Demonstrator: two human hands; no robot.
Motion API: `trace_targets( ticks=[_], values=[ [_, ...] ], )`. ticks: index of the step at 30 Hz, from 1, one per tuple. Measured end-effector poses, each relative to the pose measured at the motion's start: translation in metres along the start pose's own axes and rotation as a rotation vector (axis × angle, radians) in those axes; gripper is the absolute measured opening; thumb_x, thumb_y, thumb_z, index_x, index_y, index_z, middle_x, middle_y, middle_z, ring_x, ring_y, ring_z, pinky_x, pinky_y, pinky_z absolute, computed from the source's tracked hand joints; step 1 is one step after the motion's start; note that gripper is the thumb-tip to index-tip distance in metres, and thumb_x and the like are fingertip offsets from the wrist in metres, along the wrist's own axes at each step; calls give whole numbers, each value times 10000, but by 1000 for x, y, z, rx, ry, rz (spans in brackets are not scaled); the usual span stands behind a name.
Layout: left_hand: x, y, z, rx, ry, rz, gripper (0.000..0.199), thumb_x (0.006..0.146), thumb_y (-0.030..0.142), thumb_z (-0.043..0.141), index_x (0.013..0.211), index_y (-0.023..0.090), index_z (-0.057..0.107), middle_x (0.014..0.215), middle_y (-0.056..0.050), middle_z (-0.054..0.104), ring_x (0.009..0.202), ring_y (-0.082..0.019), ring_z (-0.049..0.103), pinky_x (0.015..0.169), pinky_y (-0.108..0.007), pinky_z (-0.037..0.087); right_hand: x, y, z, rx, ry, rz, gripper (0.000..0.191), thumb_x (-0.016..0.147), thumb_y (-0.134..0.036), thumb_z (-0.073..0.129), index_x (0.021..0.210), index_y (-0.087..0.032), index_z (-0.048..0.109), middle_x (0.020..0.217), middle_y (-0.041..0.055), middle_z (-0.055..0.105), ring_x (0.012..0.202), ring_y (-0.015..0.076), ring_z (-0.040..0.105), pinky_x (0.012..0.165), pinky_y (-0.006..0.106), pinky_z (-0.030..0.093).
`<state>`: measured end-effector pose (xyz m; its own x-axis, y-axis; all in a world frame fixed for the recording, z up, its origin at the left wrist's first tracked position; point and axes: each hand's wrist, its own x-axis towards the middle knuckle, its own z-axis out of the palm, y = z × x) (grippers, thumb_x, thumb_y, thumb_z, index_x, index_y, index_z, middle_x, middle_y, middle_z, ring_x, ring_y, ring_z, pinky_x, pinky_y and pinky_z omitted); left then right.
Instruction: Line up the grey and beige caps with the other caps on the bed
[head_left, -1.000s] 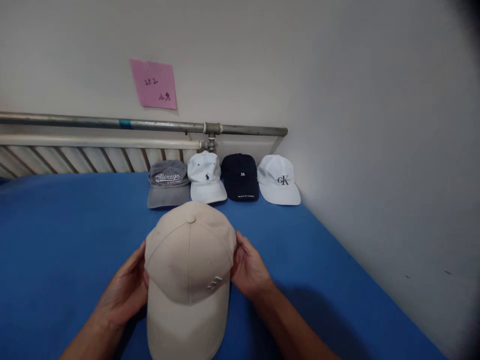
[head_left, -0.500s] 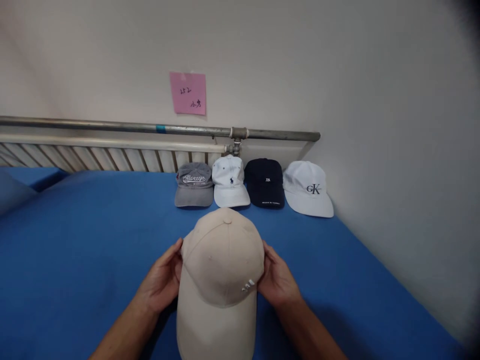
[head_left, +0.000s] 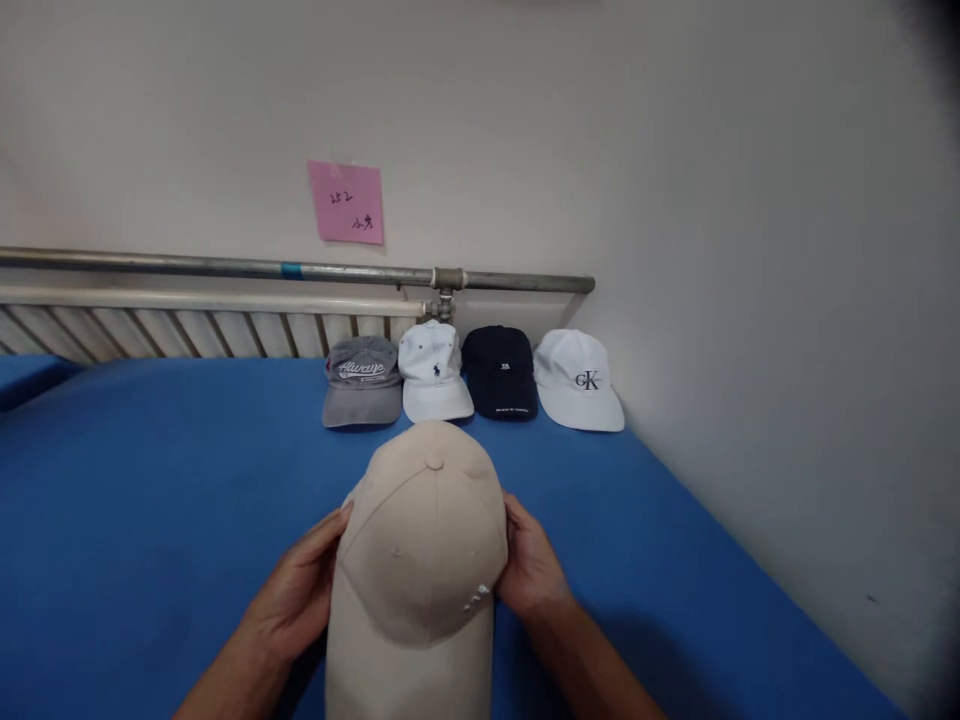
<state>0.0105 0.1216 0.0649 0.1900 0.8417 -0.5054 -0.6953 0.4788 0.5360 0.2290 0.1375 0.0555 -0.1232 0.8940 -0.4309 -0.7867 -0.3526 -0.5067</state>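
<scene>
Between my two hands is a beige baseball cap, its brim pointing down toward me and a small metallic mark low on its front right. My left hand grips the cap's left side, fingers partly hidden behind it. On the opposite side, my right hand holds the edge, its fingertips also hidden. Beyond it stand a grey cap, a white cap with a small dark emblem, a black cap and a white cap with dark letters, side by side with brims facing me.
A blue sheet covers the surface under the caps. Behind it run a metal pipe and a white radiator. A pink note is stuck to the wall, and another wall borders the right side.
The view has shifted slightly, so the row of caps and the pink note appear further left. Both hands keep hold of the beige cap, which appears a little lower and further left.
</scene>
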Motion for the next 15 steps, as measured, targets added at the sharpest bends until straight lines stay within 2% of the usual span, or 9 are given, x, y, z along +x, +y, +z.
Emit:
trace_targets(
  ticks=[5,8,12,15],
  values=[
    [0,1,2,-69,36,-64,264,928,132,516,843,115,766,717,-80,751,684,-206,731,760,-335,601,0,1,-2,-1,2,1,216,710,-339,737,887,-215,750,889,17,779,1055,247,661,938,370,485],
    [0,1,1,-60,89,-101,235,891,110,559,793,122,772,646,-73,738,711,-227,738,795,-354,594,-4,-2,1,1,-21,-15,250,704,-355,738,915,-220,743,930,16,776,1090,239,645,968,364,466],
    [2,0,-4,-26,131,-112,208,786,24,620,696,142,766,585,-52,728,666,-236,740,771,-346,598,-13,-10,4,31,-191,2,347,662,-394,756,962,-222,730,984,19,769,1153,249,611,1000,385,433],
    [-1,-1,-5,30,169,-133,269,742,-31,606,635,168,752,540,-27,716,572,-217,726,682,-312,607,-19,-14,0,5,-369,123,436,587,-470,781,928,-201,731,927,41,772,1180,287,593,1014,426,409]
  ],
)
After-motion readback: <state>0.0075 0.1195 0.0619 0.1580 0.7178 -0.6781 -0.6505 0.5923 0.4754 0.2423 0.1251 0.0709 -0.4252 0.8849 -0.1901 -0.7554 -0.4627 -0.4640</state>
